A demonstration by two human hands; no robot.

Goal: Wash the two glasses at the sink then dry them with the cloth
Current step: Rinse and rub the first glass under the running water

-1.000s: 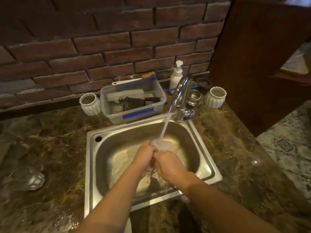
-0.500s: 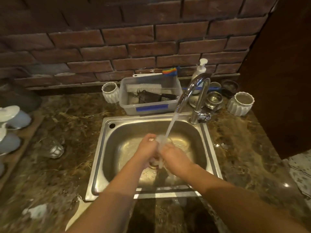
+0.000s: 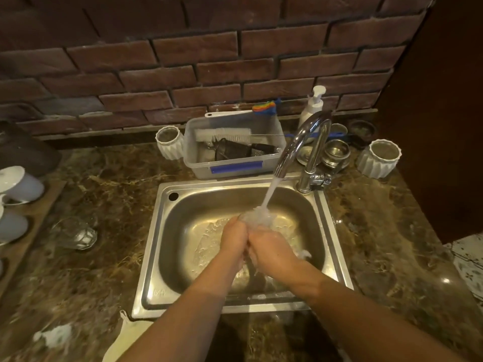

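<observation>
Both hands are down in the sink (image 3: 156, 257), the left hand (image 3: 233, 237) and right hand (image 3: 270, 248) pressed close together with fingers curled round a glass (image 3: 257, 218), whose rim pokes up just beyond the knuckles. The stream from the tap (image 3: 295, 145) lands right on that rim and breaks into spray. The second glass (image 3: 75, 233) lies on its side on the bench (image 3: 109, 194), well to the left of the sink. A pale cloth (image 3: 125, 335) hangs at the bench's front edge, near the sink's corner.

To my eye this is the rinse of the first glass. It would go best with the mouth tipped toward the stream so water runs inside, turning it between the palms so every side is reached. Wet glass is slippery over a steel basin, so keep one hand firmly wrapped while the other rubs. Holding it low should cut the splash.
</observation>
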